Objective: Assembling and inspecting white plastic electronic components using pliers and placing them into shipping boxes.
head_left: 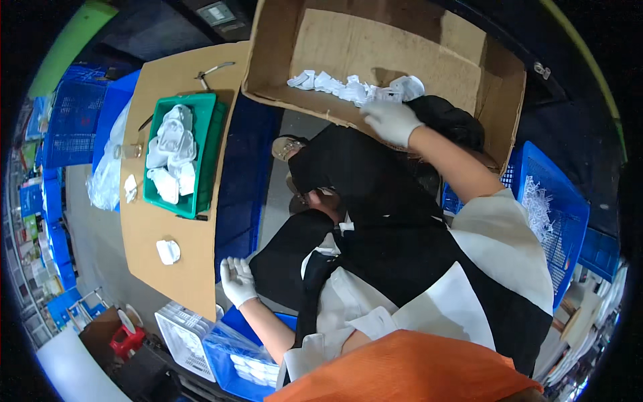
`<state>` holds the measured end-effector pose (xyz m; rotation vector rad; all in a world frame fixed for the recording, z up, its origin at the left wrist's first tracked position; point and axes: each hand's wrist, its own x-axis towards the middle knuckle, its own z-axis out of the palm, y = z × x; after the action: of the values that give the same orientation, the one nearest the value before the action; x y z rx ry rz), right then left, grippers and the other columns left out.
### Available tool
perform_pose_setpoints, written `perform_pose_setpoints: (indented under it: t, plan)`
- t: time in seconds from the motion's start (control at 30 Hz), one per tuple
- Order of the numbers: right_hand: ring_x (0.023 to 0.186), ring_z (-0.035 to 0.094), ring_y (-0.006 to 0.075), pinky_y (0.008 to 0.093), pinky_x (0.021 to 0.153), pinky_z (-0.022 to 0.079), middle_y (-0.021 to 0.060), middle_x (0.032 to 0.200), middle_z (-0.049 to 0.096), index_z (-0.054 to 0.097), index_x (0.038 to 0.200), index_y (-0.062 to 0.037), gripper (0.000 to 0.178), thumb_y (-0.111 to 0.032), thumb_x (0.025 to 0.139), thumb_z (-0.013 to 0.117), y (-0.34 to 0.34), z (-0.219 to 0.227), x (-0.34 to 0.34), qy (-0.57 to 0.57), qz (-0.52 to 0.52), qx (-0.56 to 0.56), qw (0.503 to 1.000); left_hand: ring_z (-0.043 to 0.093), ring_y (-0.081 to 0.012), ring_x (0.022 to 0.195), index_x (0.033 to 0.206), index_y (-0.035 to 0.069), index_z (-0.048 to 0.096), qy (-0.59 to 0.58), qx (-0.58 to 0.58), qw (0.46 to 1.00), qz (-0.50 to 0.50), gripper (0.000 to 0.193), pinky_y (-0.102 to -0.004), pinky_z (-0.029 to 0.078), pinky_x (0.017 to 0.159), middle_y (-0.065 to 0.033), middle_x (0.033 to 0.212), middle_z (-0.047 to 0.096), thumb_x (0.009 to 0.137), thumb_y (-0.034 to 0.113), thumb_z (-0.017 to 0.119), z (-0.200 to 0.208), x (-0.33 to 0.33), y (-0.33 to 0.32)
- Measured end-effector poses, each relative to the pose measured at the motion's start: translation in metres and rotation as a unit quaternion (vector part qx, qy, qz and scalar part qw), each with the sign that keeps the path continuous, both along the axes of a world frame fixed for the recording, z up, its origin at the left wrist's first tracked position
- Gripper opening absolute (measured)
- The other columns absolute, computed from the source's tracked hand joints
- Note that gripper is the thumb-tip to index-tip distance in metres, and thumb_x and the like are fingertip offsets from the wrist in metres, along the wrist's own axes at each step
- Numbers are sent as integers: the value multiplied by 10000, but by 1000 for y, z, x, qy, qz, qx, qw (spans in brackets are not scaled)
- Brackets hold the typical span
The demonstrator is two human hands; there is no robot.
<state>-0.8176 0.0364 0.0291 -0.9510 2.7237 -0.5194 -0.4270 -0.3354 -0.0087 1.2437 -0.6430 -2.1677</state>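
My left hand, in a white glove, is raised beside the right edge of the brown tabletop, its fingers apart with nothing in them. My right hand, also gloved, reaches over the near rim of a cardboard box; motion smears its fingers. Just beyond it in the box lies a row of small white plastic parts, and a dark cloth-like bundle sits to its right. A single white plastic part rests on the tabletop. Farther up, a green tray holds several white plastic parts.
A thin metal-and-dark tool and a small clear jar lie by the tray. Blue crates stand at right, one with white scraps, and at lower left, next to a white basket. My black-clad legs fill the middle.
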Motion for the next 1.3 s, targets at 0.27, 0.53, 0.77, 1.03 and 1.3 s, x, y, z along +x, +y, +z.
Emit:
perform_pose_setpoints:
  t: [0.27,0.53,0.77,1.03,1.3]
  plan:
    - [1054,544,277,409,855,460,83,1147,560,599,1052,-163,256,-237,819,522,76,-55,-104,17,-175,150,973,491,-298,1114,1171,53,522,-38,-169,942,-287,356,-441,383,973,-157,1176,527,877,242,589,57,-201,88]
    - [944,585,302,422,773,454,133,857,625,636,866,-71,173,-131,780,499,41,-106,-103,-4,-98,149,984,594,-213,845,927,35,621,15,-669,574,-472,134,-305,465,772,-93,893,633,812,102,639,25,-343,191]
    - [917,606,252,403,781,448,139,901,643,651,855,-91,194,-185,808,488,54,-139,-112,107,-139,202,963,594,-277,731,701,115,645,-47,-805,429,-407,77,-383,458,676,-53,768,646,702,185,678,8,-354,226]
    - [957,601,316,378,836,453,154,1027,646,630,1074,-74,371,-357,840,578,113,8,-84,-140,-121,-92,978,612,-278,723,672,116,664,-171,-817,324,-446,148,-397,469,641,-75,740,649,691,263,672,16,-356,240]
    - [657,546,94,263,631,442,25,688,612,663,778,-19,198,-215,762,681,314,205,45,-318,-236,-36,918,623,-272,680,602,107,622,-185,-839,315,-402,218,-421,464,657,-89,666,621,695,304,624,18,-351,232]
